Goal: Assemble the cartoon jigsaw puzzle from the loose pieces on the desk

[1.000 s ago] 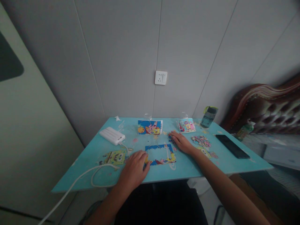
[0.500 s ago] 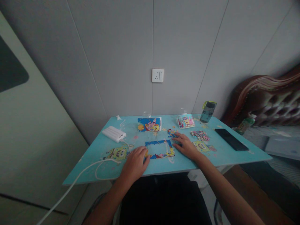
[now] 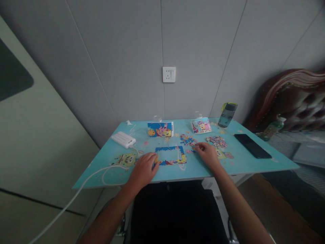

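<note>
A partly assembled jigsaw puzzle point(image 3: 182, 156), a rectangular border of blue and cartoon-coloured pieces around a bare middle, lies near the table's front. My left hand point(image 3: 144, 168) rests at its left side, thumb and fingers apart, covering that edge. To the right of the border, my right hand point(image 3: 207, 154) is at the near side of a pile of loose blue and yellow puzzle pieces point(image 3: 187, 139). Its fingertips are curled together; whether a piece is between them is too small to see. Behind the border stands a picture card point(image 3: 160, 129) with the cartoon scene.
Another heap of pinkish puzzle pieces point(image 3: 216, 141) lies beyond my right hand. A second picture card point(image 3: 201, 125), a water bottle point(image 3: 226, 116) and a black phone-like slab point(image 3: 252, 145) are on the right. A white power bank point(image 3: 123, 139) with a cable sits left on the blue table point(image 3: 101, 159).
My right hand has drawn away from the puzzle border toward the right, and its spread fingers have curled in. More of the loose pile shows. My left hand stays at the border's left side.
</note>
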The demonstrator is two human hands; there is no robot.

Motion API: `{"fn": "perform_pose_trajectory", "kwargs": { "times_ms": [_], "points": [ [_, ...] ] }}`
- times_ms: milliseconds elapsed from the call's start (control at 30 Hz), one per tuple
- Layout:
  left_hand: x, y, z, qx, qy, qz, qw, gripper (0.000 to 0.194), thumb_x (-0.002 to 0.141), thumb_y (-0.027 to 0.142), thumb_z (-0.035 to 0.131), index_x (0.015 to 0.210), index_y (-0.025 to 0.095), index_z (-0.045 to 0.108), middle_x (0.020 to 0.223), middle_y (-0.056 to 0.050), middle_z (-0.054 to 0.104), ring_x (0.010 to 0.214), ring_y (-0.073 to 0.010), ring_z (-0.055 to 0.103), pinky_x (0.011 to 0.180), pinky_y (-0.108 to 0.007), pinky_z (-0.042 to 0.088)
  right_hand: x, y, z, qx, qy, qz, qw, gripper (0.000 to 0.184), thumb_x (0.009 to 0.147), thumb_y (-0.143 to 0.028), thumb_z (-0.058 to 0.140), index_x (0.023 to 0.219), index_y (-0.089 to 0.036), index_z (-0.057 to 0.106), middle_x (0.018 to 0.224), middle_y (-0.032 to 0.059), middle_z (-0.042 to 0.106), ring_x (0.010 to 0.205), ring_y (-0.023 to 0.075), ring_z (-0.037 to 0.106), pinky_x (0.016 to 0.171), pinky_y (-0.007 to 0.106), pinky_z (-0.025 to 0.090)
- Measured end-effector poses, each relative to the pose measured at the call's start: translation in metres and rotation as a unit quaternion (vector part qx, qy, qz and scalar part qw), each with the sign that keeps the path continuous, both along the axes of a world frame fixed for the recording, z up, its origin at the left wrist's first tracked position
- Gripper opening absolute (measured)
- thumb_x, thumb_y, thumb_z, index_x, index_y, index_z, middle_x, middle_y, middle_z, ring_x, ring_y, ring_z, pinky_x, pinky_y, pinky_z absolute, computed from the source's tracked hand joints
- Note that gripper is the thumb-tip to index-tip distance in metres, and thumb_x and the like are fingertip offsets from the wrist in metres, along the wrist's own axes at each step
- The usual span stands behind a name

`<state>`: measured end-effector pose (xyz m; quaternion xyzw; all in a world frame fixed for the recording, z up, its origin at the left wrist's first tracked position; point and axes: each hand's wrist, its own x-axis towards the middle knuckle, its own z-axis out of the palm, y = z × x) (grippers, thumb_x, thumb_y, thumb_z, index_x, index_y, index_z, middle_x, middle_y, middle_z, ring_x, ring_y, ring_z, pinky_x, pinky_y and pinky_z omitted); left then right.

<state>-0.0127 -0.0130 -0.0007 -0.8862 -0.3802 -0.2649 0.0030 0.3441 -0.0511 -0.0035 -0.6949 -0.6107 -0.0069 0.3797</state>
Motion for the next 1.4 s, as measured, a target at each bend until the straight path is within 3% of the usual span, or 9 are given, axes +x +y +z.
{"fn": "perform_pose_trajectory", "kwargs": {
  "times_ms": [133,333,600,933,1133,1400],
  "points": [
    [-0.001,0.001,0.0,0.008,0.001,-0.003,1.0,0.031,0.099,0.031,0.052,0.128,0.02,0.061,0.127,-0.012,0.066,0.121,-0.0273,0.061,0.108,-0.047,0.048,-0.007,-0.005,0.001,-0.032,-0.027,0.041,0.998,0.03,0.089,-0.047,0.063,0.098,-0.024,0.078,0.091,0.0079,0.075,0.082,0.0259,0.068,0.075,0.038,0.053],
    [0.0,-0.001,0.001,0.011,-0.002,-0.008,1.0,0.029,0.1,0.03,0.052,0.125,0.02,0.062,0.126,-0.012,0.066,0.119,-0.0272,0.061,0.106,-0.046,0.048,-0.008,-0.004,0.005,-0.05,-0.063,0.068,0.994,0.029,0.091,-0.049,0.062,0.096,-0.027,0.079,0.098,0.0079,0.075,0.092,0.0272,0.068,0.084,0.04,0.052],
    [0.001,-0.004,0.005,-0.019,0.006,-0.007,1.0,0.03,0.101,0.033,0.05,0.124,0.018,0.063,0.128,-0.013,0.064,0.122,-0.0272,0.059,0.109,-0.046,0.045,-0.009,0.0,0.006,-0.053,-0.072,0.103,0.991,0.04,0.093,-0.057,0.061,0.104,-0.024,0.079,0.106,0.0105,0.071,0.099,0.0276,0.065,0.094,0.042,0.049],
    [0.0,-0.003,0.005,-0.011,0.014,-0.01,1.0,0.035,0.101,0.034,0.049,0.127,0.015,0.062,0.128,-0.013,0.064,0.121,-0.0272,0.059,0.108,-0.044,0.045,-0.008,0.003,0.003,-0.042,-0.075,0.115,0.99,0.034,0.093,-0.053,0.063,0.103,-0.025,0.08,0.102,0.01,0.069,0.095,0.0266,0.064,0.089,0.041,0.05],
    [0.0,0.0,0.003,-0.009,0.009,-0.009,1.0,0.036,0.102,0.036,0.048,0.129,0.016,0.061,0.128,-0.012,0.063,0.121,-0.0258,0.059,0.108,-0.042,0.045,-0.006,0.006,0.005,-0.039,-0.068,0.104,0.991,0.037,0.088,-0.056,0.067,0.091,-0.021,0.078,0.093,0.0083,0.069,0.08,0.0231,0.062,0.076,0.038,0.049],
    [0.001,0.002,0.003,-0.004,0.007,0.0,1.0,0.038,0.101,0.035,0.05,0.131,0.015,0.061,0.128,-0.013,0.062,0.12,-0.0275,0.059,0.107,-0.044,0.046,-0.009,0.004,0.009,-0.031,-0.042,0.099,0.994,0.033,0.087,-0.053,0.069,0.086,-0.02,0.075,0.09,0.0068,0.071,0.079,0.0218,0.062,0.073,0.035,0.046]
  ]
}}
